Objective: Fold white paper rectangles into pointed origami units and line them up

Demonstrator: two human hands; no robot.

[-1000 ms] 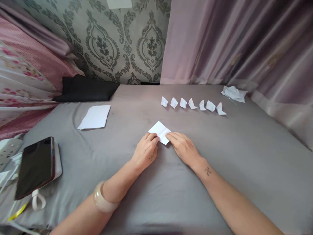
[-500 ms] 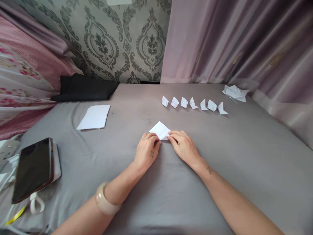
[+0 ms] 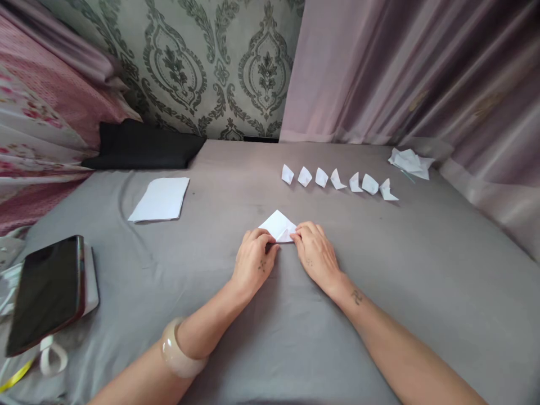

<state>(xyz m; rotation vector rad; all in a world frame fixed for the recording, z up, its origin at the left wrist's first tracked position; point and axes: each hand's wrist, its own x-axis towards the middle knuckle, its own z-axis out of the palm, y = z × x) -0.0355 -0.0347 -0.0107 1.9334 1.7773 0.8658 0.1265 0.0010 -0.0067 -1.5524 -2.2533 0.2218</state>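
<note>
Between my two hands a small square of white paper [image 3: 277,223] lies on the grey cloth, its near corner folded up so the front edge runs straight. My left hand [image 3: 254,256] pinches the left part of that front edge between thumb and fingers. At the right corner, my right hand [image 3: 315,250] has its thumb and fingertips closed on the paper. Beyond them stands a row of several small folded white paper pieces [image 3: 321,178].
A stack of white paper [image 3: 159,199] lies at the left, near a folded black cloth [image 3: 145,147]. A phone [image 3: 47,292] on a white block sits by cables and a power strip at the left edge. Loose white papers [image 3: 411,163] lie at the far right.
The paper's near corner, pointing toward me earlier, is now folded up away from me. My right hand has shifted from the paper's lower side to its right corner. The view has moved slightly.
</note>
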